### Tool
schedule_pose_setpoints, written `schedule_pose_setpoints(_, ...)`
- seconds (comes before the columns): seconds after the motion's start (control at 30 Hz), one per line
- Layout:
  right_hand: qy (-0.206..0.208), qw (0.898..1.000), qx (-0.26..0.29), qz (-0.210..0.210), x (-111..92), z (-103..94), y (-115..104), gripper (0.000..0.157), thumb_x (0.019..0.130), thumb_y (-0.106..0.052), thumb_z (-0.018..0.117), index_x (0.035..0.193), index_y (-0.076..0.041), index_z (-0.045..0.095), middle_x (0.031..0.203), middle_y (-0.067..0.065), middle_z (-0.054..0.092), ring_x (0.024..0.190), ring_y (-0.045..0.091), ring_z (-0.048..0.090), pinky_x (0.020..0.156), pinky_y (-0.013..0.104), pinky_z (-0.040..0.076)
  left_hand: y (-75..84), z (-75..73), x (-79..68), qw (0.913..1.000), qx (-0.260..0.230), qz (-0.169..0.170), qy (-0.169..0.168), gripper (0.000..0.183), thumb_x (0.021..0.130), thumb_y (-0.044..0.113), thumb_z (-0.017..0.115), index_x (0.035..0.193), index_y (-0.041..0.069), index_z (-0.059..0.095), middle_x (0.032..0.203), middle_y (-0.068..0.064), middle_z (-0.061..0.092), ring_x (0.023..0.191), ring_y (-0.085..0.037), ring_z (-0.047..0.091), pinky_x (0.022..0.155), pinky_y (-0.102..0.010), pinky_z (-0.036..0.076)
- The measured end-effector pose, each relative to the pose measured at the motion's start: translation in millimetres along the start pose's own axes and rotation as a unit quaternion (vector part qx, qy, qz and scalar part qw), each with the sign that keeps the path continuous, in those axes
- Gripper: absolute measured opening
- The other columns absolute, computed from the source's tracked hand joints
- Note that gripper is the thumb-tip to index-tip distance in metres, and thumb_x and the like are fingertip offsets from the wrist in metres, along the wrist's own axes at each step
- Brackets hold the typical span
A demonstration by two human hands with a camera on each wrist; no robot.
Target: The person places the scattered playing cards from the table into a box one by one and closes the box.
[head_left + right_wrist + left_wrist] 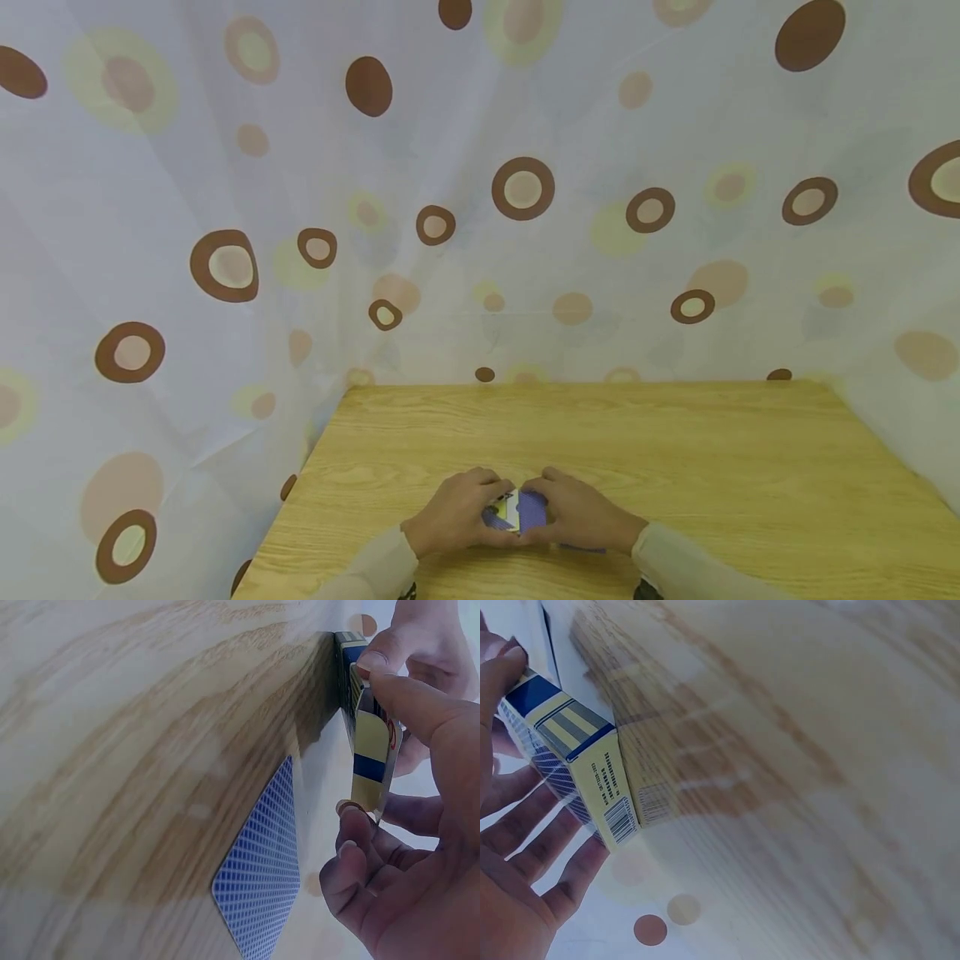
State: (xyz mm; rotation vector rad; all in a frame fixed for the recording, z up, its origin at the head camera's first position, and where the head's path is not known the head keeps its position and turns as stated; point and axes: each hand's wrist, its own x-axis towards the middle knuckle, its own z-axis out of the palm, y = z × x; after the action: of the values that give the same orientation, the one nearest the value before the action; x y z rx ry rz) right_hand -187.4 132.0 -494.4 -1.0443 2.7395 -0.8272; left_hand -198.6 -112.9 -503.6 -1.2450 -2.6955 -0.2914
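A playing-card box (596,780), cream and blue with a barcode on one end, is held just over the table between both hands. My left hand (457,512) grips it with the thumb on one edge and fingers along the opposite side. My right hand (581,512) pinches the box's other end, thumb and fingers around a lifted cream flap (370,754) with a blue stripe. The fingertips of both hands nearly meet in the head view. On the table below the right hand lies a blue-patterned playing card (259,870), partly hidden by that hand in the head view.
The wooden table (600,433) reaches back to a white curtain (450,150) with brown and yellow circles, which also hangs along both sides.
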Motion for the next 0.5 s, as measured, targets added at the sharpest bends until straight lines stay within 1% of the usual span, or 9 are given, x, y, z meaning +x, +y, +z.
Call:
schedule_pose_setpoints(0.13, 0.001, 1.000, 0.006, 0.009, -5, -2.5, 6, 0.086, 0.086, -0.069, 0.070, 0.140, -0.004, 0.058, 0.115, -0.002, 0.057, 0.094, 0.010, 0.057, 0.079, 0.032, 0.054, 0.7, -1.1, 1.0, 1.0000, -0.005, -0.006, -0.006, 0.077, 0.085, 0.072, 0.068, 0.135, 0.013, 0.067, 0.122, 0.001, 0.068, 0.107, -0.010, 0.064, 0.082, -0.020, 0.053)
schedule_pose_setpoints(0.2, 0.005, 1.000, 0.012, 0.016, -8, -4.8, 10, 0.086, 0.086, -0.070, 0.069, 0.139, -0.004, 0.058, 0.115, -0.002, 0.058, 0.098, 0.013, 0.058, 0.079, 0.033, 0.054, 0.7, -1.1, 1.2, 0.9999, -0.005, -0.008, -0.008, 0.078, 0.085, 0.072, 0.068, 0.136, 0.013, 0.067, 0.123, 0.001, 0.068, 0.107, -0.010, 0.064, 0.082, -0.021, 0.053)
schedule_pose_setpoints(0.27, 0.008, 1.000, 0.015, 0.017, -10, -7.1, 14, 0.082, 0.086, -0.069, 0.070, 0.136, -0.006, 0.060, 0.112, -0.003, 0.058, 0.096, 0.014, 0.058, 0.077, 0.032, 0.053, 0.6, -1.1, 1.1, 0.9999, -0.005, -0.009, -0.010, 0.078, 0.085, 0.072, 0.068, 0.136, 0.012, 0.067, 0.123, 0.000, 0.068, 0.106, -0.011, 0.064, 0.082, -0.021, 0.053)
schedule_pose_setpoints(0.37, 0.007, 1.000, 0.023, 0.006, -13, -11.1, 18, 0.071, 0.088, -0.062, 0.073, 0.132, -0.007, 0.063, 0.108, -0.004, 0.057, 0.095, 0.016, 0.058, 0.077, 0.032, 0.052, 0.6, -1.2, 0.7, 0.9998, -0.005, -0.010, -0.014, 0.077, 0.086, 0.071, 0.069, 0.136, 0.012, 0.067, 0.123, -0.001, 0.067, 0.106, -0.012, 0.065, 0.082, -0.022, 0.054)
schedule_pose_setpoints(0.5, -0.005, 0.999, 0.034, -0.006, -15, -14.4, 20, 0.063, 0.089, -0.053, 0.077, 0.131, -0.008, 0.063, 0.109, -0.003, 0.057, 0.096, 0.016, 0.059, 0.079, 0.033, 0.053, 1.0, -1.2, 0.6, 0.9998, -0.004, -0.010, -0.015, 0.077, 0.085, 0.070, 0.070, 0.135, 0.012, 0.067, 0.122, -0.002, 0.067, 0.106, -0.013, 0.065, 0.082, -0.023, 0.054)
